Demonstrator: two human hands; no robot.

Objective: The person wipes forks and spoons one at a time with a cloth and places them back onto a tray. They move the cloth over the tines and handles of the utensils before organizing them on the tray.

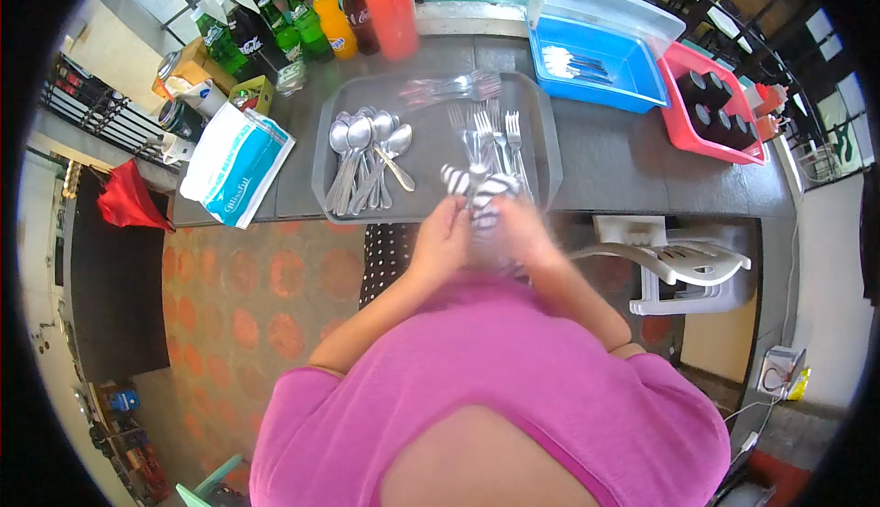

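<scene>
My right hand (521,232), blurred by motion, is closed on a black-and-white striped cloth (495,188). Beside it, my left hand (442,230) has its fingers closed at a fork (477,170), whose lower part is wrapped in the cloth. Both hands are at the near edge of a grey tray (431,200). Just beyond them several forks (513,133) lie on the tray's right side. A heap of spoons (359,154) fills its left side, and a further pile of forks (449,90), smeared in the picture, lies along the far side.
Left of the tray lies a white and teal tissue pack (240,163). Behind stand several soda bottles (298,26) and a tall orange-red container (387,7). To the right are a blue bin (596,85) with cutlery and a pink basket (733,145) of dark-topped bottles. A white chair (687,264) stands below.
</scene>
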